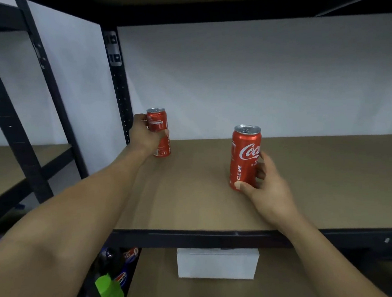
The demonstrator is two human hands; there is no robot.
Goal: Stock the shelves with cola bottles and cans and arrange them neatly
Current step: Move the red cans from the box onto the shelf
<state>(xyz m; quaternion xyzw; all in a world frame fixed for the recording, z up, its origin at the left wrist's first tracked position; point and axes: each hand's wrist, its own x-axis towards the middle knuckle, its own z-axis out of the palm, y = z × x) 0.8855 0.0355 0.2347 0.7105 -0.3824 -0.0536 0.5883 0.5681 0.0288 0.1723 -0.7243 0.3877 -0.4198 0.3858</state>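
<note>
Cola can [157,122] stands at the back-left corner of the shelf [194,196], just beside the black upright [120,95], the left hand [144,135] wrapped round its side, likely starting a row from the corner; well to its right the second can [245,158], slightly tilted over mid-shelf, sits low in the right hand [268,189], thumb and fingers curled round it, probably bound alongside
</note>
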